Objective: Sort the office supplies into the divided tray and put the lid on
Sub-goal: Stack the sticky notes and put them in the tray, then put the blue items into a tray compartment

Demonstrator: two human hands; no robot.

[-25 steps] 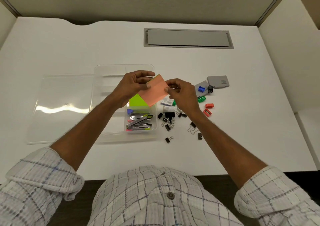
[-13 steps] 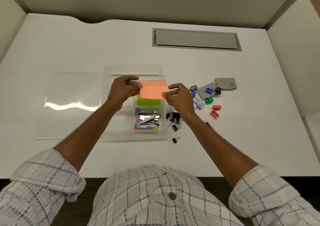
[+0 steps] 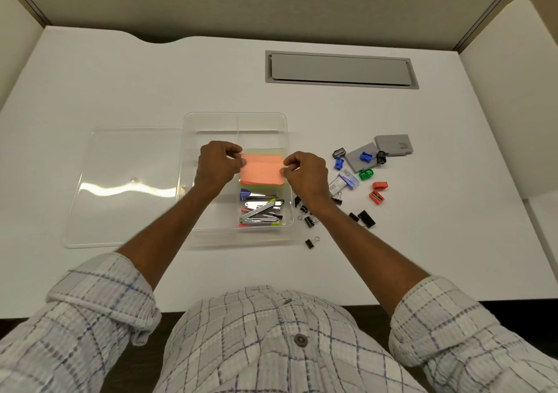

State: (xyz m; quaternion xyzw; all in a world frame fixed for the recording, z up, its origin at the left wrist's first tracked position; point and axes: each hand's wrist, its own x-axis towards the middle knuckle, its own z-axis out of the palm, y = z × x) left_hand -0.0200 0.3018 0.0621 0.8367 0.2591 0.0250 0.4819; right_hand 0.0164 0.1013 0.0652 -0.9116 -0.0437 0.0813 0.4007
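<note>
Over the right-hand middle compartment of the tray [image 3: 288, 139], both hands pinch one orange pad [image 3: 262, 171] by its side edges. The left hand [image 3: 218, 167] grips the pad's left edge between thumb and fingertips; the right hand [image 3: 305, 173] grips the right edge the same way. The pad lies flat and level between the two hands, directly above a green pad [image 3: 262, 186] whose edge shows along its near side. Whether the orange pad rests on the green one cannot be told.

In the near compartment of the same column lie staplers [image 3: 261, 210], piled together, one with a blue end. The other compartments show nothing through the clear plastic.

The clear lid [image 3: 126, 181] lies flat on the desk [image 3: 151, 90], touching the tray's left side.

Right of the tray, loose on the desk: black binder clips [image 3: 308, 221] nearest the tray wall, one apart toward the near edge; two staple boxes [image 3: 344, 182] beyond the right wrist; sharpeners [image 3: 366, 174] in blue, green, orange and black; and two grey cases [image 3: 392, 145] farthest right. The case carries small print, too small to read. No other writing is legible.

A grey cable hatch [image 3: 341, 68] is set into the desk's far side.
</note>
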